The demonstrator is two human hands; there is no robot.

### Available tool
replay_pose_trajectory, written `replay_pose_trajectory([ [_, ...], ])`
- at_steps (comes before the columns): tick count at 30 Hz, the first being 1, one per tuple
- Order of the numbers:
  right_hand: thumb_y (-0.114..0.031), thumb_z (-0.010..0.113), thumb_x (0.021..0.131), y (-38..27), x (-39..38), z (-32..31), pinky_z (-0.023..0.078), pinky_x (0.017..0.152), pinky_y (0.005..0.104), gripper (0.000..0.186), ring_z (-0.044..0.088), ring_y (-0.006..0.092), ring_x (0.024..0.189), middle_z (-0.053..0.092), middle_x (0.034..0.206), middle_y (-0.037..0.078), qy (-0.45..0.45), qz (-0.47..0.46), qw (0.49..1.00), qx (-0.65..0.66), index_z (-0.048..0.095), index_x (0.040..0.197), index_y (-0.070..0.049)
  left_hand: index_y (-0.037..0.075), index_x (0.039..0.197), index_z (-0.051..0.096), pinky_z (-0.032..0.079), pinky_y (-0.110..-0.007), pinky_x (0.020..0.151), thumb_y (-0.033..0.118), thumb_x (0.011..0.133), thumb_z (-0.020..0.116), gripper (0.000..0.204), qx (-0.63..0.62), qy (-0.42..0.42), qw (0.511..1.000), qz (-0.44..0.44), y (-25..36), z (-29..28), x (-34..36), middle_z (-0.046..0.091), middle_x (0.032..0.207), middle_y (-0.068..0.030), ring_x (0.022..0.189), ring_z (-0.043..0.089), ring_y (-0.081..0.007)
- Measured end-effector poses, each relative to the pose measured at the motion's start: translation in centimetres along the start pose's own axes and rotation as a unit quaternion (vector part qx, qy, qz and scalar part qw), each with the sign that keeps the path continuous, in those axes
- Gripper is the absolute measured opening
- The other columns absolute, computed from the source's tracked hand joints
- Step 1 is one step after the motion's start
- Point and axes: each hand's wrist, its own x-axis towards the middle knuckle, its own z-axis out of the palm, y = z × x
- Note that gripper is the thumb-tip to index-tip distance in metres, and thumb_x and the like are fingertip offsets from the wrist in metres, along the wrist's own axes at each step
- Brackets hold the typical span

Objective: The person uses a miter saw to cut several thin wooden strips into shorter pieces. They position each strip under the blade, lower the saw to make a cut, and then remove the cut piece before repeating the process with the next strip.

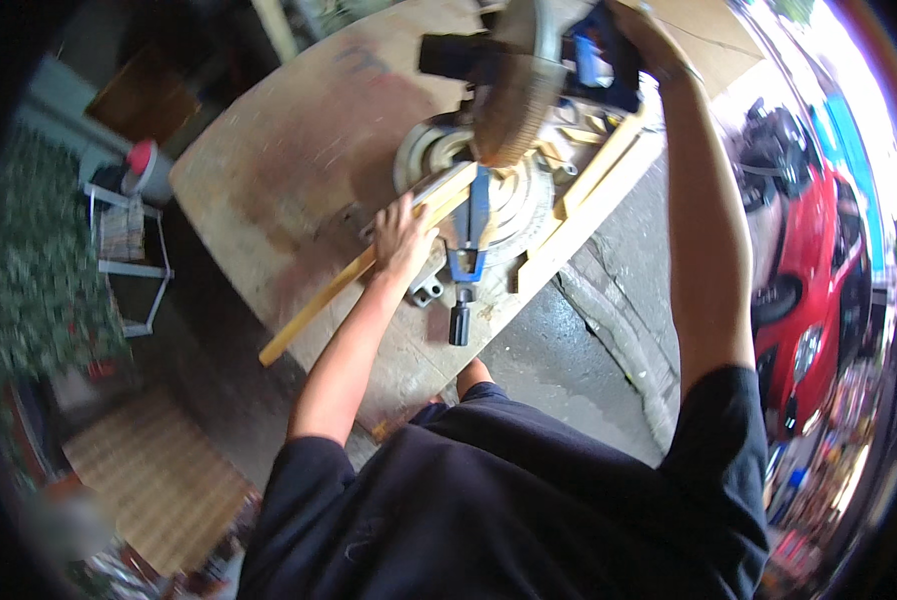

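A miter saw (517,95) stands on a wooden table. Its round blade and guard are over the turntable (529,215), near the end of a long, thin wooden strip (314,306). My left hand (405,238) lies over the strip, fingers bent across it, just left of the blade. The strip's other end sticks out past the table's edge. My right hand (657,45) is wrapped round the saw's blue and black handle (609,62); its fingers are partly hidden. A black knob (460,322) points toward me from the saw's blue table arm.
Wooden strips (581,205) and small offcuts lie right of the saw on the table (269,170). A white metal frame (134,268) stands at left, above a wooden panel (159,482) lower down. Beyond the wet floor at right are a red car (804,300) and a dark motorbike (769,145).
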Motion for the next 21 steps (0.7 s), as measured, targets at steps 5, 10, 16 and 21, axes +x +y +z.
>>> replay_pose_trajectory([
  [5,-0.036,0.059,0.102,4.1,3.8,1.8,0.056,0.087,0.0462,0.042,0.064,0.0230,0.091,0.067,0.111,0.009,0.116,0.100,0.956,-0.250,0.055,0.135,-0.011,0.021,0.131,0.064,0.043,-0.052,0.101,0.020,0.088,0.069,0.043,-0.057,-0.021,0.998,-0.030,-1.4,-2.0,-1.8,0.054,0.130,-0.0132,0.125,0.052,-0.0330],
  [10,-0.026,0.052,0.105,-2.6,-17.7,17.1,0.047,0.066,0.0482,0.030,0.062,0.0365,0.070,0.059,0.071,0.022,0.463,0.014,0.847,-0.263,0.059,0.093,0.000,0.017,0.127,0.065,0.047,-0.049,0.096,0.012,0.090,0.066,0.037,-0.090,-0.017,0.995,-0.051,-5.7,-3.7,-3.7,0.056,0.126,-0.0131,0.117,0.057,-0.0350],
  [16,-0.012,0.065,0.084,8.2,-31.6,33.2,0.047,0.098,0.0444,0.046,0.058,0.0339,0.118,0.058,0.137,0.016,-0.010,-0.083,0.909,-0.407,0.060,0.129,-0.007,0.015,0.121,0.067,0.045,-0.048,0.100,0.014,0.087,0.070,0.034,-0.125,-0.006,0.992,-0.037,-5.7,-3.8,-4.2,0.056,0.130,-0.0121,0.120,0.055,-0.0351],
  [21,-0.017,0.060,0.087,10.0,-30.4,36.6,0.036,0.112,0.0427,0.065,0.046,0.0284,0.137,0.043,0.157,0.010,-0.070,-0.116,0.873,-0.469,0.045,0.150,-0.008,0.011,0.129,0.064,0.039,-0.050,0.109,0.014,0.086,0.073,0.045,-0.131,-0.048,0.990,-0.019,-4.9,-6.2,-4.1,0.050,0.139,-0.0196,0.129,0.047,-0.0405],
])
